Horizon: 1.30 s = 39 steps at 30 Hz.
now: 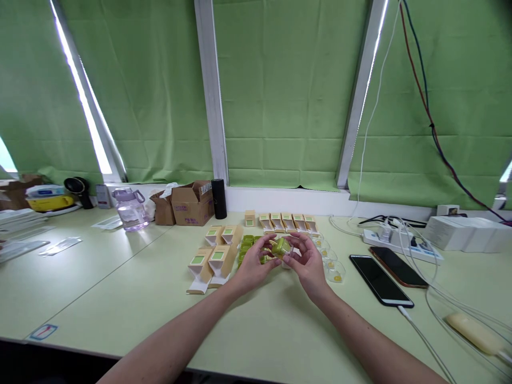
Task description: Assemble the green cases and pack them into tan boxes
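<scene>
Between my fingertips, above the table, is a small green block-shaped piece [281,247] with a pale strip at its left side. My left hand [256,262] pinches it from the left. My right hand [310,268] grips it from the right, where some clear plastic shows near the fingers. Just behind my left hand lie several similar green pieces [247,242], partly covered by it. Several clear plastic cups [335,271] with yellow spots stand in a line right of my right hand. Open small cartons [218,258] with green labels lie to the left.
More small cartons [287,221] form a row at the back, beside a closed one [250,218]. Two phones [382,280] and a power strip [404,246] with loose cables lie right. A purple-lidded jug [130,209], a cardboard box [193,204] and a black cylinder [218,198] stand back left.
</scene>
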{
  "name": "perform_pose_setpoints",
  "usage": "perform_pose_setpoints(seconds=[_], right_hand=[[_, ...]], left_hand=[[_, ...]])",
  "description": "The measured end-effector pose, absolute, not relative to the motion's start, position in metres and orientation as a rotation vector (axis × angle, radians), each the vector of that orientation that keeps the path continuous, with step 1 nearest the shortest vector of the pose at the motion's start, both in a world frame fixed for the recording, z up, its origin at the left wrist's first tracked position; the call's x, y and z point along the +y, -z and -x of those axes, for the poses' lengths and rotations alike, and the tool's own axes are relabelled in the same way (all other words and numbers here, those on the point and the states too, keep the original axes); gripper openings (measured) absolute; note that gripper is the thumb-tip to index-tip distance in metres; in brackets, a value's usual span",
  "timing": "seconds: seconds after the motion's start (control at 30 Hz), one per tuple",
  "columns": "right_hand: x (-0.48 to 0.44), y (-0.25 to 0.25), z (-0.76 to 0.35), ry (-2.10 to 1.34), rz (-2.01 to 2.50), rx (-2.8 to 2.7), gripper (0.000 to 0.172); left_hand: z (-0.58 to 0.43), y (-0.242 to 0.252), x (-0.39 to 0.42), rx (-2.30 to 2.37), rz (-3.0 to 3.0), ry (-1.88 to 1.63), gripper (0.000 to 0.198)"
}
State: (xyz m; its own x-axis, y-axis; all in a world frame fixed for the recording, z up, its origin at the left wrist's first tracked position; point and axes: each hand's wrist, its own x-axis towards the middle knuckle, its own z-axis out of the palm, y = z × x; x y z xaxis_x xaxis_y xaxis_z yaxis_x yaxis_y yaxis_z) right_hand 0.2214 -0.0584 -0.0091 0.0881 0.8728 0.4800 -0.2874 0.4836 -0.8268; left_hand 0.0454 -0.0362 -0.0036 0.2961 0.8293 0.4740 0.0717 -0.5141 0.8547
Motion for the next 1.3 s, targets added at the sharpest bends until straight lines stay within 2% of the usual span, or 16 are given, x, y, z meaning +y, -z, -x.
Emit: perform_pose_setpoints(seconds=[0.13,0.27,0.43,0.57,0.8,1.07,1.3], right_hand=[[-0.060,0.010,-0.219,-0.937,0.608,-1.223,0.062],[-0.062,0.013,-0.219,-0.958,0.610,-1.280,0.062],[-0.065,0.008,-0.223,-0.828,0.629,-1.357,0.052],[-0.063,0.004,-0.230,-0.656,0.691,-1.316,0.040],[-0.051,0.004,-0.240,-0.553,0.845,-1.165,0.028],[-0.045,0.010,-0.241,-0.554,0.888,-1.162,0.029],[-0.045,0.012,-0.240,-0.571,0.895,-1.175,0.029]], left_hand=[[-0.045,0.004,-0.035,0.729,-1.790,-1.283,0.061],[-0.045,0.006,-0.031,0.681,-1.791,-1.297,0.054],[-0.043,0.006,-0.031,0.756,-1.916,-1.334,0.044],[-0.039,0.000,-0.037,0.837,-2.133,-1.319,0.044],[-0.037,-0.009,-0.051,0.946,-2.572,-1.066,0.043],[-0.039,-0.011,-0.056,1.122,-2.756,-0.737,0.040],[-0.041,-0.010,-0.057,1.131,-2.825,-0.650,0.037]])
